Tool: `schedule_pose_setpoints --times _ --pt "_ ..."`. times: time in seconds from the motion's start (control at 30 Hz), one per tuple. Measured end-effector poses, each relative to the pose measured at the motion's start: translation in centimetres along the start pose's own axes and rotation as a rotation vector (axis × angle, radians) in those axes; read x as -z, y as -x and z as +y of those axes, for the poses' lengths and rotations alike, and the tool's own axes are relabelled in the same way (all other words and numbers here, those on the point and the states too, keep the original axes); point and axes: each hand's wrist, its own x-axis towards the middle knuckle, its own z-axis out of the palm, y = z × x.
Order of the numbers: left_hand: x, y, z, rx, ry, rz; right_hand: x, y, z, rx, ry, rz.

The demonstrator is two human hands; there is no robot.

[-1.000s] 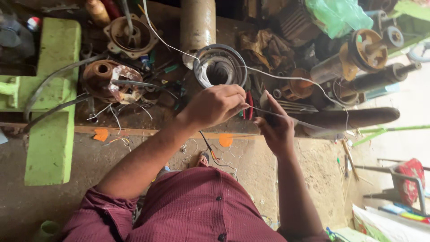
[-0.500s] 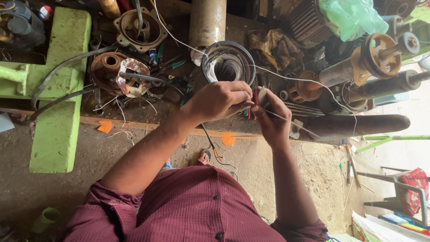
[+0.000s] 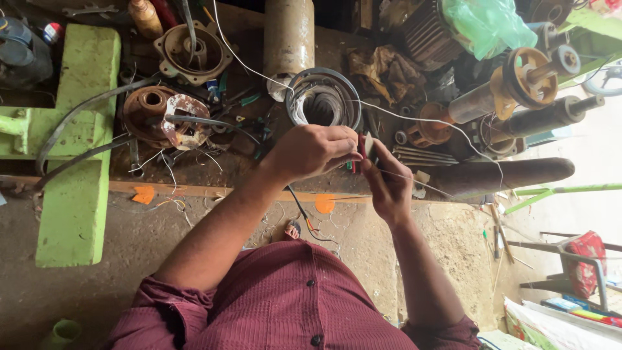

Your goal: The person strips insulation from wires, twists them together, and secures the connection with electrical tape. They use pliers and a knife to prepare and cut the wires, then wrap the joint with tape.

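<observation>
Head view, the only one I've got. My landmark is the round grey stator w/ coiled windings (image 3: 324,100) sitting on the cluttered wooden workbench (image 3: 214,170).

Just below the stator, near the bench's front edge, both hands meet. The left hand (image 3: 311,150) is curled, fingertips pinched together on a small white-and-green piece (image 3: 368,146); too small for me to tell exactly what it is. The right hand (image 3: 389,188) is right against it, thumb and forefinger pressed onto the same piece from below. A thin white wire (image 3: 414,116) runs from the pinch up-right past the stator toward the rusty motor shafts w/ yellow end caps (image 3: 525,81), and another stretch arcs up-left of the stator to the top of the frame.

Left of the stator: a rusty brown motor end housing (image 3: 150,110) w/ a dark strap across it, and further left a light green painted metal frame (image 3: 78,139). Above the stator stands a beige metal cylinder (image 3: 288,35). Below it, on the floor side, orange scraps and loose wire offcuts.

Progress, my read: the wire work is mid-way. The strand is in the fingers being handled at its end, the stator isn't touched right now, and whatever joins wire to windings looks not done yet.
</observation>
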Motion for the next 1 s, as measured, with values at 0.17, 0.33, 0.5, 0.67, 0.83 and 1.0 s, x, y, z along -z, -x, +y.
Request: schedule_pose_setpoints --times 0.17,0.33,0.5,0.67,0.83,1.0 --pt "0.3 -1.0 -1.1 0.028 -0.012 -0.028 3.7 1.3 -2.5 0.091 0.038 0.134" --pt "1.2 -1.5 -1.1 0.008 0.101 -0.077 12.2 7.2 -2.1 0.004 0.000 0.175" --pt "1.1 -1.3 0.0 0.006 0.132 -0.012 11.6 7.0 4.4 -0.446 -0.492 0.025" --pt "1.2 -1.3 -0.1 0.000 0.142 -0.025 5.1 4.8 3.8 -0.002 0.240 -0.128" --pt "1.1 -0.7 0.0 0.044 0.169 -0.040 3.8 0.2 0.3 0.020 0.066 -0.185" --pt "0.7 -0.3 -0.6 0.027 0.138 -0.003 2.7 -1.5 -1.2 0.144 -0.033 -0.259"
